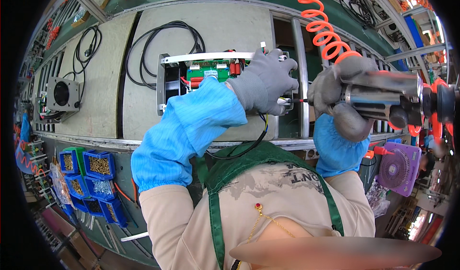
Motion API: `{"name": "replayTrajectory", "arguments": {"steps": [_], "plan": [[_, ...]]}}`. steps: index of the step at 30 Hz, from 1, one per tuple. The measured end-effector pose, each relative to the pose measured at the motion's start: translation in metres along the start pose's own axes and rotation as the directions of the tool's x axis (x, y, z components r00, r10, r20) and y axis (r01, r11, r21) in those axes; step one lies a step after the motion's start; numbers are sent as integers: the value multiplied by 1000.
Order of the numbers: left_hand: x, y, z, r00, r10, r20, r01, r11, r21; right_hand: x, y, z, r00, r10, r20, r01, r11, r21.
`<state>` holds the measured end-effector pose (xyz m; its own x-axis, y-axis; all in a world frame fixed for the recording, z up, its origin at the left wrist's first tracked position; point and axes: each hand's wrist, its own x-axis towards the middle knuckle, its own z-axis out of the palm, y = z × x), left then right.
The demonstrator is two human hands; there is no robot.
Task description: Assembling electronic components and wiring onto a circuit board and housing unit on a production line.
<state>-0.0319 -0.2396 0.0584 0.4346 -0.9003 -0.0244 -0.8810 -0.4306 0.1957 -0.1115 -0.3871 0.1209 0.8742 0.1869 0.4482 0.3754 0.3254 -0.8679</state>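
Note:
An open metal case with a green circuit board inside lies on the workbench. My left hand, in a grey glove, grips the right end of this case, its fingers spread over the end. My right hand, also gloved, is closed round a metal power screwdriver held sideways. The driver's thin bit points left and reaches the case's right end, beside my left thumb. Whether it sits in a screw is hidden. A black cable hangs from the case's near side.
An orange coiled air hose hangs behind the driver. Left on the bench are a fan unit and a coiled black cable. Blue bins of screws stand at the lower left. A purple fan is at the right.

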Motion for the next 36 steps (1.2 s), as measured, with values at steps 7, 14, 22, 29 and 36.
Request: {"name": "replayTrajectory", "arguments": {"steps": [7, 14, 22, 29, 36], "plan": [[-10, -19, 13, 938, 46, -342, -178, 914, -364, 4, 0, -1, 988, -147, -52, 141, 984, -104], [-3, -15, 17, 974, 117, -194, -150, 974, -168, -2, -1, -6, 980, -165, -112, 148, 978, -146], [2, -10, 27, 966, 110, -233, -95, 993, 77, -8, 2, -17, 991, -132, -15, 131, 990, -43], [3, -11, 30, 940, 114, -320, -117, 993, 9, -4, 5, -7, 986, -110, -122, 78, 968, -238], [2, -11, 32, 936, 97, -338, -114, 993, -30, 7, 1, -7, 994, -107, 20, 109, 980, -169]]}}
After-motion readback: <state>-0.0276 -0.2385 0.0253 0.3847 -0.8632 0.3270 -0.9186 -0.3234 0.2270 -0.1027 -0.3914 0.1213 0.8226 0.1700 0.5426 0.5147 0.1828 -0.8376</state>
